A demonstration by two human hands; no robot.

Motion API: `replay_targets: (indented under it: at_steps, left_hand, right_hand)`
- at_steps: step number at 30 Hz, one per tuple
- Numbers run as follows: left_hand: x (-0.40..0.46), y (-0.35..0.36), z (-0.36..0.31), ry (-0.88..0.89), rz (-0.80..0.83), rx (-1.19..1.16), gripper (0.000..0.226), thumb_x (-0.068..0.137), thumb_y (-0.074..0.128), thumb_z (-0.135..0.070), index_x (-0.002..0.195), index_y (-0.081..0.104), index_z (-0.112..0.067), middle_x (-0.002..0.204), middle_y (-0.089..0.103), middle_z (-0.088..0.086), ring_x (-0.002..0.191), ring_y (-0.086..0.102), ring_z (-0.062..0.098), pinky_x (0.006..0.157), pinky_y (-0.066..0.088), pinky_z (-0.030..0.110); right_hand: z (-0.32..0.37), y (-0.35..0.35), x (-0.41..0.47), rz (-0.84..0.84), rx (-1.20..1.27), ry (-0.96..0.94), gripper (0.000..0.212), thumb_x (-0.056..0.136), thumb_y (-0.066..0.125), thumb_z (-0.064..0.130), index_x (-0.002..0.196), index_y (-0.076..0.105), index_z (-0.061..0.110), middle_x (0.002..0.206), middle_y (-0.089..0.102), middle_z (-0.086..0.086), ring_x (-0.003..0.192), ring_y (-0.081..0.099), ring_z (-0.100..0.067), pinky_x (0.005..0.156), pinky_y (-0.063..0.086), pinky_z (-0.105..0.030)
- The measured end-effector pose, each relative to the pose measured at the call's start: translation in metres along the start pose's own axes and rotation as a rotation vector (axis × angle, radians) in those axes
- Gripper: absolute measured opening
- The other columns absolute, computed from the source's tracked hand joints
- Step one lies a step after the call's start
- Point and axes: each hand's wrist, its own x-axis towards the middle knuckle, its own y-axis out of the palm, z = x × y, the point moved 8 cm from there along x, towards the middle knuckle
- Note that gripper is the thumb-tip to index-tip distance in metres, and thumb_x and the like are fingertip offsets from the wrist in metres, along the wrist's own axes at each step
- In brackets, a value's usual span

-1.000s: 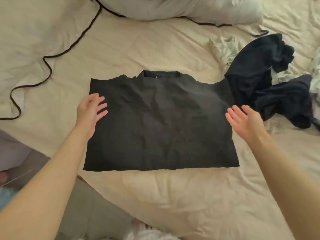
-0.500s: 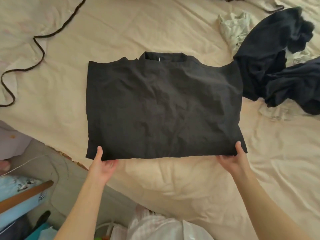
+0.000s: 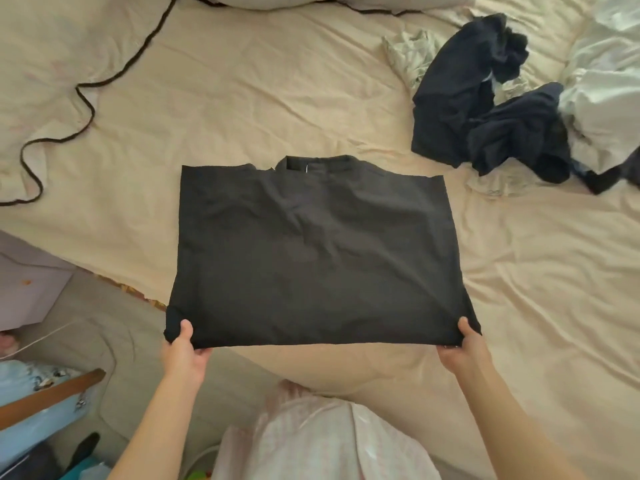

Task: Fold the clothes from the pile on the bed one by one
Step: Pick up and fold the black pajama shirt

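On the cream bed sheet (image 3: 277,98), near the middle of the scene, a black shirt (image 3: 311,254) lies partly folded into a rectangle, collar at the far edge. The left hand (image 3: 183,355) pinches its near left corner, thumb on top and fingers curled underneath. The right hand (image 3: 462,351) grips the near right corner the same way, thumb over the cloth. To the far right sits the pile of clothes (image 3: 485,109), dark pieces tangled with white ones. A black cord (image 3: 83,95) snakes across the far left of the bed.
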Motion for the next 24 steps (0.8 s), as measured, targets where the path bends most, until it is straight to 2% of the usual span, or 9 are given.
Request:
replay_targets:
  at_steps: [4, 8, 11, 13, 16, 18, 19, 21, 24]
  left_hand:
    - [-0.036, 0.004, -0.011, 0.245, 0.044, 0.119, 0.039, 0.099, 0.048, -0.016, 0.136, 0.039, -0.011, 0.136, 0.048, 0.010, 0.121, 0.051, 0.029, 0.098, 0.044, 0.045]
    - [-0.097, 0.053, -0.026, 0.632, 0.163, 0.384, 0.030, 0.096, 0.051, -0.023, 0.124, 0.047, -0.010, 0.125, 0.055, 0.006, 0.111, 0.054, 0.021, 0.100, 0.045, 0.038]
    - [-0.164, 0.119, -0.017, 0.975, 0.333, 0.580, 0.025, 0.093, 0.056, -0.017, 0.116, 0.051, -0.008, 0.114, 0.057, 0.002, 0.101, 0.052, 0.010, 0.093, 0.042, 0.022]
    - [-0.212, 0.162, 0.012, 1.166, 0.488, 0.684, 0.025, 0.085, 0.060, -0.007, 0.110, 0.053, -0.007, 0.106, 0.058, 0.001, 0.093, 0.050, 0.008, 0.085, 0.039, 0.017]
    - [-0.271, 0.210, 0.087, 1.415, 0.769, 0.915, 0.039, 0.079, 0.063, -0.004, 0.118, 0.056, -0.007, 0.121, 0.060, 0.006, 0.112, 0.052, 0.018, 0.093, 0.036, 0.021]
    - [-0.280, 0.226, 0.153, 1.453, 1.012, 1.218, 0.041, 0.087, 0.061, -0.015, 0.127, 0.052, -0.012, 0.138, 0.051, 0.003, 0.128, 0.044, 0.018, 0.106, 0.030, 0.028]
    - [-0.271, 0.227, 0.182, 1.458, 1.060, 1.425, 0.040, 0.091, 0.057, -0.021, 0.130, 0.049, -0.015, 0.144, 0.044, 0.001, 0.135, 0.036, 0.019, 0.111, 0.025, 0.035]
    - [-0.238, 0.216, 0.211, 1.439, 0.978, 1.722, 0.044, 0.094, 0.053, -0.026, 0.135, 0.041, -0.022, 0.152, 0.030, -0.003, 0.143, 0.018, 0.017, 0.116, 0.009, 0.046]
    - [-0.191, 0.188, 0.202, 1.463, 0.708, 1.856, 0.058, 0.091, 0.057, -0.030, 0.142, 0.030, -0.027, 0.156, 0.019, -0.004, 0.146, 0.004, 0.019, 0.115, 0.000, 0.052]
  right_hand:
    - [-0.007, -0.037, -0.005, 0.062, -0.129, 0.005, 0.028, 0.102, 0.040, 0.015, 0.127, 0.047, 0.008, 0.141, 0.049, -0.008, 0.129, 0.047, -0.024, 0.099, 0.041, -0.033]
    - [-0.007, -0.066, -0.012, 0.125, -0.244, -0.022, 0.039, 0.102, 0.038, 0.013, 0.139, 0.036, 0.001, 0.145, 0.040, -0.018, 0.133, 0.041, -0.033, 0.102, 0.039, -0.041]
    - [-0.003, -0.072, -0.017, 0.251, -0.218, 0.001, 0.019, 0.100, 0.043, 0.015, 0.113, 0.049, 0.003, 0.140, 0.044, -0.019, 0.127, 0.046, -0.034, 0.094, 0.043, -0.043]
    - [0.004, -0.068, -0.017, 0.355, -0.215, -0.013, 0.020, 0.101, 0.043, 0.022, 0.104, 0.053, 0.004, 0.133, 0.050, -0.018, 0.116, 0.053, -0.032, 0.089, 0.046, -0.041]
    - [0.020, -0.055, -0.016, 0.476, -0.204, -0.053, 0.033, 0.101, 0.040, 0.036, 0.111, 0.054, 0.007, 0.126, 0.058, -0.016, 0.105, 0.061, -0.026, 0.081, 0.050, -0.038]
    - [0.028, -0.045, -0.013, 0.523, -0.212, -0.062, 0.047, 0.099, 0.040, 0.045, 0.126, 0.049, 0.008, 0.123, 0.059, -0.014, 0.106, 0.061, -0.025, 0.081, 0.052, -0.038]
    - [0.030, -0.040, -0.010, 0.535, -0.230, -0.063, 0.054, 0.097, 0.042, 0.049, 0.132, 0.044, 0.009, 0.124, 0.058, -0.012, 0.108, 0.060, -0.025, 0.082, 0.052, -0.039]
    - [0.033, -0.033, -0.001, 0.530, -0.292, -0.059, 0.065, 0.093, 0.045, 0.054, 0.141, 0.035, 0.010, 0.129, 0.052, -0.011, 0.112, 0.056, -0.027, 0.087, 0.050, -0.040]
    - [0.037, -0.025, 0.014, 0.470, -0.438, -0.090, 0.068, 0.091, 0.051, 0.053, 0.144, 0.033, 0.013, 0.138, 0.044, -0.013, 0.122, 0.049, -0.029, 0.093, 0.048, -0.042]
